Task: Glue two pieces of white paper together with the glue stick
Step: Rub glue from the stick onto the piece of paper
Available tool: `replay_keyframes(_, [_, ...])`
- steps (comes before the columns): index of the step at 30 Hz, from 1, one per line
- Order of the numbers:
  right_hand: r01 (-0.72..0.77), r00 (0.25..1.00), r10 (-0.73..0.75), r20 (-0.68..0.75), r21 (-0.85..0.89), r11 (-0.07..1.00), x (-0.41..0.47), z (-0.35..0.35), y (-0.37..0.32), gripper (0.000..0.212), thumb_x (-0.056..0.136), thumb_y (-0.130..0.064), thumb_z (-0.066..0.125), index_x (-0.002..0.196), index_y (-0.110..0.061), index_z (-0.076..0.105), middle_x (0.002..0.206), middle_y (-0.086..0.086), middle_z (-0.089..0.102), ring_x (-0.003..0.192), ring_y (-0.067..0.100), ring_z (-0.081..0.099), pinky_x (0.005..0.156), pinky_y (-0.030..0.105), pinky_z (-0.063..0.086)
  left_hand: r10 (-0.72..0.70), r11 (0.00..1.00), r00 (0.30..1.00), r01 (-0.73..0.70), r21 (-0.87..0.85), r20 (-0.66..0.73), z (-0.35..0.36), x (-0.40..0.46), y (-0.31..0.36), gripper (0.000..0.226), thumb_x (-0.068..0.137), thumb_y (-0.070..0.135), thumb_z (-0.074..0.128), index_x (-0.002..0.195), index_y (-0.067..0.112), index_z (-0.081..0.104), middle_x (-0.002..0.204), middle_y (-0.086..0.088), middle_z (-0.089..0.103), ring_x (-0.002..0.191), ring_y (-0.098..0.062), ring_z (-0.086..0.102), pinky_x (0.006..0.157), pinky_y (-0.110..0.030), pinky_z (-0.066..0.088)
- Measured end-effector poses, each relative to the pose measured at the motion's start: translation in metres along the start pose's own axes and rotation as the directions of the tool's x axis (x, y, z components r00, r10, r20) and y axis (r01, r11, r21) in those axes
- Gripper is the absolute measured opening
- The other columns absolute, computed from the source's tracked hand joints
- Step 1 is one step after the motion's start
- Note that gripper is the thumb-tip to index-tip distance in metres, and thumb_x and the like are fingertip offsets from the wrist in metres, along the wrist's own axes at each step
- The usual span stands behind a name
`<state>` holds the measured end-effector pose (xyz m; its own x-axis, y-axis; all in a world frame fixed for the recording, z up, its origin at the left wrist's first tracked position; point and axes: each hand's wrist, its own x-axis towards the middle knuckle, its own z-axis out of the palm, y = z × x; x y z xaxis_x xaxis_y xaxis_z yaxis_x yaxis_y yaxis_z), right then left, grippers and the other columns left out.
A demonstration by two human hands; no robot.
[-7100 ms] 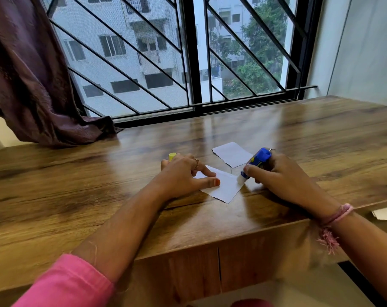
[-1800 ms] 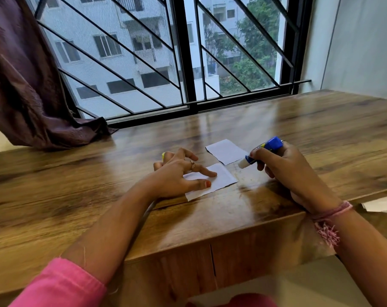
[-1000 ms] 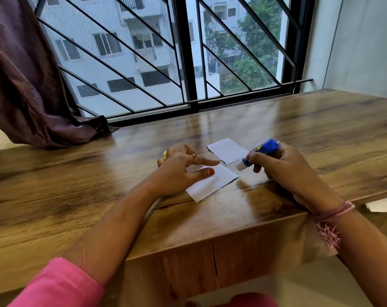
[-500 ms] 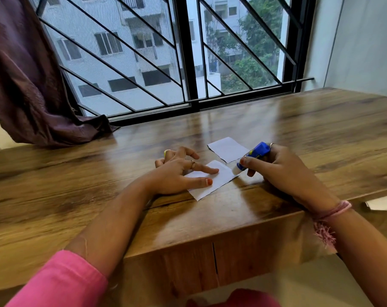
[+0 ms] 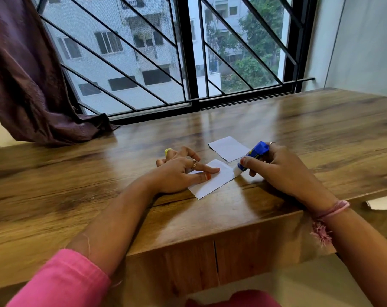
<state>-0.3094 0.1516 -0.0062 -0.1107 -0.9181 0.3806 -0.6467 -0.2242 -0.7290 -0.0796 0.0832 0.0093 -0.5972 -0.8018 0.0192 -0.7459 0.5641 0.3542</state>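
Observation:
Two small white paper pieces lie on the wooden table. My left hand presses the near paper flat with a straight forefinger and thumb. My right hand grips the blue glue stick, tilted, with its white tip touching the near paper's right edge. The far paper lies free just behind the stick. A yellow cap pokes out behind my left fingers; I cannot tell whether they hold it.
A dark curtain drapes onto the table's back left. A barred window runs along the far edge. More white paper lies at the right, near the table's front edge.
My right hand has lowered the glue stick from above the table to the near paper's right edge. My left hand stays pressing the paper, which turned slightly.

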Motion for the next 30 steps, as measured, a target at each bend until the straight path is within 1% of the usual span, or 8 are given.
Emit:
replay_keyframes(3, [0.011,1.000,-0.011,0.013,-0.034,0.999,-0.0011,0.0010,-0.0013,0.027,0.080,-0.042,0.063,0.086,-0.016,0.069,0.070,-0.003,0.070,0.053,0.000,0.052,0.052,0.012,0.035,0.003,1.000,1.000,-0.003,0.008,0.010,-0.0001,0.0002,-0.0002,0.019,0.087,0.061,0.050,0.103,0.072,0.053,0.116,0.018,0.036,0.111,-0.013,0.026,0.086,-0.035,0.021])
replay_keyframes(7, [0.018,1.000,-0.018,0.015,-0.031,0.999,-0.0012,0.0010,-0.0027,0.027,0.080,-0.040,0.063,0.086,-0.014,0.069,0.070,-0.002,0.070,0.054,-0.002,0.052,0.052,0.011,0.036,0.003,1.000,1.000,-0.003,0.008,0.017,0.0000,0.0011,-0.0009,0.017,0.086,0.063,0.049,0.099,0.074,0.051,0.115,0.018,0.035,0.111,-0.012,0.026,0.084,-0.034,0.020])
replay_keyframes(12, [0.028,1.000,-0.028,0.003,-0.042,0.999,-0.0025,0.0021,-0.0039,0.032,0.077,-0.044,0.064,0.087,-0.014,0.069,0.076,0.006,0.069,0.065,0.016,0.056,0.059,0.024,0.039,0.011,1.000,1.000,-0.011,0.008,0.000,0.0009,0.0017,-0.0017,0.019,0.085,0.065,0.048,0.101,0.075,0.051,0.112,0.019,0.036,0.109,-0.013,0.028,0.085,-0.034,0.022])
replay_keyframes(14, [0.036,0.999,-0.035,0.019,-0.034,0.999,-0.0036,0.0026,-0.0050,0.030,0.077,-0.044,0.064,0.086,-0.015,0.069,0.075,0.006,0.070,0.064,0.015,0.056,0.057,0.022,0.039,0.011,1.000,1.000,-0.011,0.010,0.001,0.0006,0.0016,-0.0017,0.020,0.084,0.067,0.047,0.101,0.075,0.050,0.112,0.020,0.036,0.109,-0.013,0.027,0.085,-0.033,0.021])
replay_keyframes(18, [0.020,1.000,-0.021,-0.021,-0.054,0.998,-0.0017,0.0014,-0.0050,0.030,0.079,-0.042,0.064,0.086,-0.013,0.067,0.077,0.008,0.070,0.064,0.016,0.055,0.058,0.028,0.039,0.010,1.000,1.000,-0.010,0.008,0.003,0.0003,0.0015,-0.0007,0.019,0.085,0.065,0.048,0.100,0.075,0.051,0.113,0.019,0.037,0.109,-0.013,0.027,0.084,-0.033,0.020])
replay_keyframes(22, [0.049,0.999,-0.048,0.012,-0.058,0.997,-0.0038,0.0023,-0.0066,0.031,0.079,-0.043,0.064,0.088,-0.013,0.069,0.078,0.009,0.069,0.068,0.021,0.058,0.061,0.030,0.041,0.009,1.000,1.000,-0.009,0.002,0.012,-0.0006,0.0012,-0.0001,0.017,0.085,0.065,0.048,0.098,0.076,0.051,0.112,0.019,0.037,0.109,-0.013,0.027,0.086,-0.033,0.020])
replay_keyframes(26, [0.019,0.999,-0.022,-0.037,-0.083,0.996,-0.0024,0.0017,-0.0064,0.035,0.079,-0.044,0.063,0.090,-0.011,0.066,0.079,0.009,0.069,0.070,0.023,0.059,0.065,0.034,0.044,0.009,1.000,1.000,-0.008,-0.005,0.019,-0.0012,0.0002,0.0006,0.016,0.086,0.063,0.048,0.095,0.076,0.051,0.113,0.018,0.037,0.110,-0.013,0.027,0.086,-0.033,0.021])
replay_keyframes(30, [0.051,0.999,-0.051,0.005,-0.071,0.996,-0.0048,0.0024,-0.0073,0.035,0.079,-0.045,0.063,0.088,-0.012,0.067,0.075,0.007,0.067,0.065,0.020,0.056,0.061,0.029,0.041,0.004,1.000,0.999,-0.004,0.001,0.031,-0.0021,-0.0001,0.0018,0.016,0.087,0.062,0.048,0.093,0.077,0.049,0.114,0.017,0.037,0.111,-0.014,0.028,0.091,-0.036,0.024])
